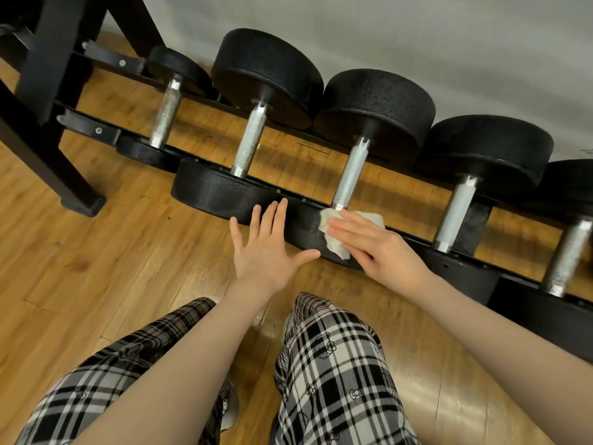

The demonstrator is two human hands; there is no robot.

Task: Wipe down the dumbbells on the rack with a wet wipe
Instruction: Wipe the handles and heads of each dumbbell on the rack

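Head view, steeply down, close.

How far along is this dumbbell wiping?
In hand: the right hand presses a crumpled white wet wipe on the near black head of the third dumbbell; the open left hand hovers beside it. Whether others are wiped can't be told; none looks visibly wet.
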